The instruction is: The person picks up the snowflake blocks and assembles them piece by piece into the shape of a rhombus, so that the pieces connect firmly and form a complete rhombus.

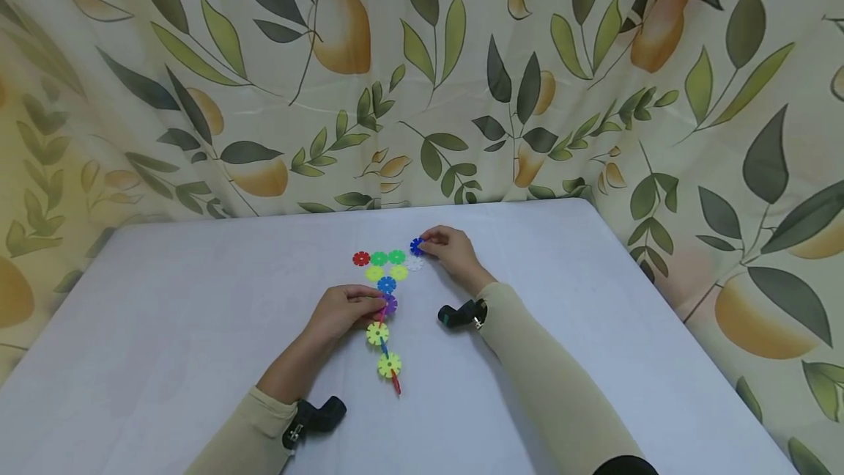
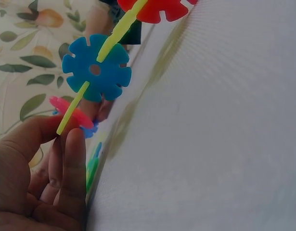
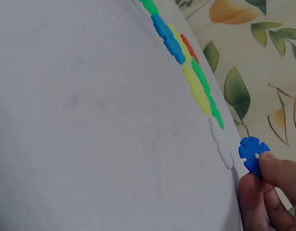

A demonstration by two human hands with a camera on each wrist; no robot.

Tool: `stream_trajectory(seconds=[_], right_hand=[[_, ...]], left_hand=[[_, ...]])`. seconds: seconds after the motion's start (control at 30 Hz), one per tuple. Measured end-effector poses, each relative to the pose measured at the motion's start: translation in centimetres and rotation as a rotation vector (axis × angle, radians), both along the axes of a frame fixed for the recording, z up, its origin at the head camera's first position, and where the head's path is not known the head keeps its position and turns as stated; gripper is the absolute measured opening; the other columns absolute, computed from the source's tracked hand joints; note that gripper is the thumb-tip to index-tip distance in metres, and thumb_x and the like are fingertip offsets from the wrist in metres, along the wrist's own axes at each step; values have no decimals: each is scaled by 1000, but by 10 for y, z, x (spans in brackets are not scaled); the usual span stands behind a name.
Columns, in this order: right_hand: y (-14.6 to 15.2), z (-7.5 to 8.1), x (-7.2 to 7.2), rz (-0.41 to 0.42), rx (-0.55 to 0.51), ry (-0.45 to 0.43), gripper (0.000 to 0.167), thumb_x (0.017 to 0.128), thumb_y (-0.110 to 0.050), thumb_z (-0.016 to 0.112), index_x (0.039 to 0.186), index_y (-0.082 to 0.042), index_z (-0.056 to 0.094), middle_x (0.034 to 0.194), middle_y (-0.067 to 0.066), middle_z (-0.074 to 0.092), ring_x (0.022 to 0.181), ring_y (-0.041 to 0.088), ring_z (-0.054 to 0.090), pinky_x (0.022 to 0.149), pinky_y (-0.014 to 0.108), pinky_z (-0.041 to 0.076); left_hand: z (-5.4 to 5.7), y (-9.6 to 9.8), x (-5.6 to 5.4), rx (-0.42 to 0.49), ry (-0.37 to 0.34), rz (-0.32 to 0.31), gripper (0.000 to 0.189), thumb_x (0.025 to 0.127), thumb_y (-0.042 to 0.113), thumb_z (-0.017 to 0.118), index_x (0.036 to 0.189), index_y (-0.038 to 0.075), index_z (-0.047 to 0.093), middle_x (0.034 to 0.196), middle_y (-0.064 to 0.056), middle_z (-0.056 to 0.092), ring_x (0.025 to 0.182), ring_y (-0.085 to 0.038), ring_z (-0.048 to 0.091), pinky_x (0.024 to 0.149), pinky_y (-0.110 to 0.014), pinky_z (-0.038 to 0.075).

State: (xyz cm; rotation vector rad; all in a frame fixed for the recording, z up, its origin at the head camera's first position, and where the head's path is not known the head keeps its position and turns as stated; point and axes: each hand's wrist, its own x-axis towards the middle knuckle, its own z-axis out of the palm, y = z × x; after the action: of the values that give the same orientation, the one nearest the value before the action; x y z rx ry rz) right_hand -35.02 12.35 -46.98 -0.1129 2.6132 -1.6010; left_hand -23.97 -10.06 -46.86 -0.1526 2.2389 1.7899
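My left hand pinches a chain of slotted flower-shaped plastic discs near its far end. The chain runs toward me through a purple disc, a yellow disc and a red disc seen edge-on. In the left wrist view, thumb and fingertip meet at an edge-on yellow disc, slotted into a blue disc, with a pink disc just behind. Between thumb and fingers my right hand pinches a single blue disc, held close by the white disc.
Several loose discs lie flat between the hands on the white table: a red disc, green ones, yellow ones and a blue disc. A leaf-patterned curtain hangs behind the table's far edge. Each wrist wears a small black camera.
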Motion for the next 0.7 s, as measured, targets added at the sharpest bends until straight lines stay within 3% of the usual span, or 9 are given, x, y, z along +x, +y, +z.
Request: stream_trajectory(seconds=[0.3,0.7], right_hand=[[2,-3,20,-2,-134,-35,22,91,-11,70,111,-3,69,93,9,71,73,11,67,72,23,57],[-7,0,48,13,-209,-65,22,91,-14,70,111,-6,71,93,7,74,73,12,67,69,23,56]], left_hand=[[1,1,1,-12,-15,2,24,89,21,74,106,3,74,87,-7,75,73,-14,72,71,-25,59],[-1,0,1,-19,21,-13,25,89,20,73,106,2,74,86,-8,75,72,-13,71,70,-26,60]])
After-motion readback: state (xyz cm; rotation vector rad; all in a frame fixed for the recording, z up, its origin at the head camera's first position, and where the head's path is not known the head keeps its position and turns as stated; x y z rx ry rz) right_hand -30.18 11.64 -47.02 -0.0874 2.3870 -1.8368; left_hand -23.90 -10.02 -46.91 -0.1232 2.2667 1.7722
